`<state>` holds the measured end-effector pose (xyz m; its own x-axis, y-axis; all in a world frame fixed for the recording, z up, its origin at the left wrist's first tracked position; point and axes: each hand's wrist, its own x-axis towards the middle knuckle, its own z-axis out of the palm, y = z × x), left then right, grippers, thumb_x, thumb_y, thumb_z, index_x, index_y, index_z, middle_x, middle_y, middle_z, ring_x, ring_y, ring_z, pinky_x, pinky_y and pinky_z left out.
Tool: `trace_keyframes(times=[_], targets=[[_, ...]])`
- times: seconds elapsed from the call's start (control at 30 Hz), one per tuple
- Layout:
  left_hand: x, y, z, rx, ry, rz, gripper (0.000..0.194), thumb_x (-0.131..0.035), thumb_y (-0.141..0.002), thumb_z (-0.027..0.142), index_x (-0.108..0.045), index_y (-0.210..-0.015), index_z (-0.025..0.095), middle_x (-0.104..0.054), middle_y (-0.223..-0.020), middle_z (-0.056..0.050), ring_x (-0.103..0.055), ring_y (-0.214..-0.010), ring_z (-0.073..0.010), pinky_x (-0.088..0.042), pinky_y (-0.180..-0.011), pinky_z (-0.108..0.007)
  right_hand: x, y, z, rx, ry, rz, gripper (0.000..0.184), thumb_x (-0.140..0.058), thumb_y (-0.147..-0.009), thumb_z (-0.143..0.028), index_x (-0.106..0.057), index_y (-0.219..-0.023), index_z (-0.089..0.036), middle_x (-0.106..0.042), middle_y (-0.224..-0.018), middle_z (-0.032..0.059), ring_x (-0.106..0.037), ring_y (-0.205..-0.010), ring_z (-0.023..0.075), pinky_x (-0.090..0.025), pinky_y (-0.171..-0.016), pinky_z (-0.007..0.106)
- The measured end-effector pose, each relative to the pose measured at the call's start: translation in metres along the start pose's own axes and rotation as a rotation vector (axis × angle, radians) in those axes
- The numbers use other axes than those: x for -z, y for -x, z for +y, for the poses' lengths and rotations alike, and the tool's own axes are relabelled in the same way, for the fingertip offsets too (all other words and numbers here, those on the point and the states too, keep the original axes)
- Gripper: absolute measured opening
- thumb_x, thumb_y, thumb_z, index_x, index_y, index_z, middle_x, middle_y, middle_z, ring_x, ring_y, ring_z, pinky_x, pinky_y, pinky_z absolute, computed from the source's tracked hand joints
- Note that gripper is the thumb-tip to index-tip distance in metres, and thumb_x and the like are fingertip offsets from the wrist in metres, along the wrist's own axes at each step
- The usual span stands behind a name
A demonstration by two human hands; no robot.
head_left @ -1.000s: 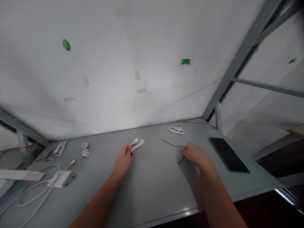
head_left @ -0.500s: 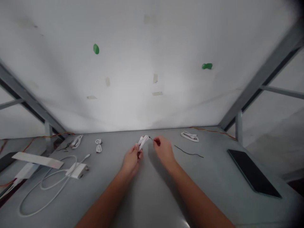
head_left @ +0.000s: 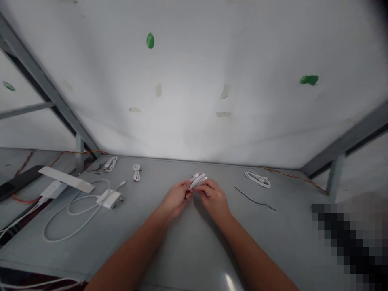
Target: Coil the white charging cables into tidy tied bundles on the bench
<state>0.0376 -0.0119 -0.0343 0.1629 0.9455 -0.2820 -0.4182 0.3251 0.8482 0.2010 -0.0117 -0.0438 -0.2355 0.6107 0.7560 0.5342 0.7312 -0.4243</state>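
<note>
My left hand (head_left: 176,198) is closed around a folded bundle of white cable (head_left: 197,180), held above the grey table in the middle of the view. Its thumb lies on top of the coils. At the bundle's right side, my right hand (head_left: 214,199) has its fingers pinched together on a thin black twist tie (head_left: 209,196), of which only short bits show. The fingertips of this hand touch or nearly touch the cable. To the right of it, a loose black twist tie (head_left: 254,199) lies on the table, with a coiled white cable (head_left: 257,178) behind it.
On the left are a tied white cable (head_left: 136,173), another coiled cable (head_left: 111,163), a white charger (head_left: 109,199) with a looping cord, and a white strip (head_left: 66,178). A white wall (head_left: 188,125) rises behind the table. A pixelated dark patch covers the lower right.
My right hand has come in against the cable bundle, where before it held the tie's end out to the right. The camera view has also shifted.
</note>
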Motion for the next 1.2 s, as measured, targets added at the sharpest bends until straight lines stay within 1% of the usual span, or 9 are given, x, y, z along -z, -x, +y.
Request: trace_keyframes(times=[0.2,0.33,0.43,0.67,0.77,0.87,0.97,1.07,1.2], targets=[[0.002,0.001,0.0,-0.075,-0.216,-0.012,0.032,-0.075,-0.085,0.046,-0.067,-0.08,0.015,-0.051,-0.064,0.005,-0.037,-0.054,-0.008,-0.024,-0.051,-0.023,0.008,-0.003,-0.008,0.134,0.115,-0.027,0.027,-0.058,-0.099,-0.009,-0.078,-0.088,-0.024,-0.07,-0.086,0.0062,-0.063,-0.084,0.0217,-0.057,-0.077,0.034],[0.001,0.002,0.003,-0.215,-0.592,-0.004,0.025,-0.058,-0.096,0.035,-0.07,-0.084,0.017,-0.06,-0.069,0.001,-0.05,-0.062,-0.013,-0.036,-0.059,-0.024,0.008,-0.004,-0.009,0.267,0.195,-0.102,0.032,-0.053,-0.098,-0.003,-0.078,-0.094,-0.022,-0.077,-0.103,0.0095,-0.064,-0.09,0.0229,-0.056,-0.084,0.037],[0.001,0.003,0.005,-0.295,-0.835,0.028,0.026,-0.051,-0.099,0.025,-0.071,-0.084,0.017,-0.067,-0.075,-0.003,-0.057,-0.071,-0.0168,-0.043,-0.067,-0.026,0.005,-0.002,-0.005,0.308,0.186,-0.166,0.033,-0.05,-0.098,-0.002,-0.077,-0.095,-0.021,-0.078,-0.095,0.008,-0.064,-0.085,0.0219,-0.055,-0.081,0.035],[-0.002,0.007,0.001,-0.374,-1.181,0.109,0.026,-0.047,-0.104,0.022,-0.072,-0.106,0.018,-0.079,-0.102,-0.01,-0.07,-0.092,-0.0216,-0.049,-0.085,-0.031,0.001,0.003,0.01,0.005,0.127,-0.274,0.026,-0.057,-0.095,-0.006,-0.074,-0.088,-0.024,-0.075,-0.086,0.0049,-0.068,-0.081,0.0208,-0.054,-0.076,0.031],[-0.001,0.007,0.001,-0.38,-1.239,0.084,0.027,-0.047,-0.104,0.021,-0.073,-0.107,0.018,-0.08,-0.106,-0.011,-0.072,-0.096,-0.0222,-0.05,-0.088,-0.031,0.003,0.001,0.011,-0.126,0.061,-0.333,0.027,-0.056,-0.093,-0.004,-0.073,-0.087,-0.024,-0.074,-0.088,0.0036,-0.069,-0.082,0.0186,-0.054,-0.077,0.029],[0.0,0.006,0.002,-0.397,-1.242,0.065,0.028,-0.047,-0.103,0.02,-0.075,-0.103,0.019,-0.08,-0.106,-0.01,-0.072,-0.095,-0.0225,-0.051,-0.089,-0.031,0.006,-0.001,0.011,-0.176,0.037,-0.369,0.027,-0.055,-0.093,-0.003,-0.072,-0.088,-0.024,-0.073,-0.091,0.0036,-0.07,-0.082,0.0173,-0.054,-0.077,0.028],[0.0,0.006,0.003,-0.438,-1.219,0.033,0.03,-0.046,-0.101,0.016,-0.076,-0.095,0.019,-0.079,-0.099,-0.01,-0.071,-0.088,-0.0229,-0.051,-0.086,-0.032,0.005,-0.001,0.01,-0.144,0.046,-0.334,0.027,-0.052,-0.095,-0.006,-0.072,-0.09,-0.022,-0.074,-0.116,0.0085,-0.072,-0.089,0.0176,-0.057,-0.082,0.031],[-0.002,0.007,0.003,-0.484,-1.19,0.016,0.03,-0.048,-0.096,0.011,-0.076,-0.09,0.019,-0.077,-0.094,-0.011,-0.069,-0.084,-0.0233,-0.05,-0.085,-0.033,0.002,0.001,0.011,-0.091,0.034,-0.303,0.031,-0.048,-0.094,-0.004,-0.073,-0.094,-0.022,-0.069,-0.137,0.0103,-0.073,-0.107,0.0194,-0.059,-0.095,0.035],[-0.005,0.008,0.004,-0.473,-1.124,0.025,0.027,-0.052,-0.091,0.007,-0.075,-0.087,0.02,-0.074,-0.088,-0.009,-0.065,-0.08,-0.0226,-0.049,-0.085,-0.032,-0.001,0.002,0.011,-0.075,0.031,-0.286,0.035,-0.049,-0.091,-0.001,-0.075,-0.099,-0.023,-0.077,-0.117,0.0089,-0.072,-0.106,0.0212,-0.06,-0.096,0.038]])
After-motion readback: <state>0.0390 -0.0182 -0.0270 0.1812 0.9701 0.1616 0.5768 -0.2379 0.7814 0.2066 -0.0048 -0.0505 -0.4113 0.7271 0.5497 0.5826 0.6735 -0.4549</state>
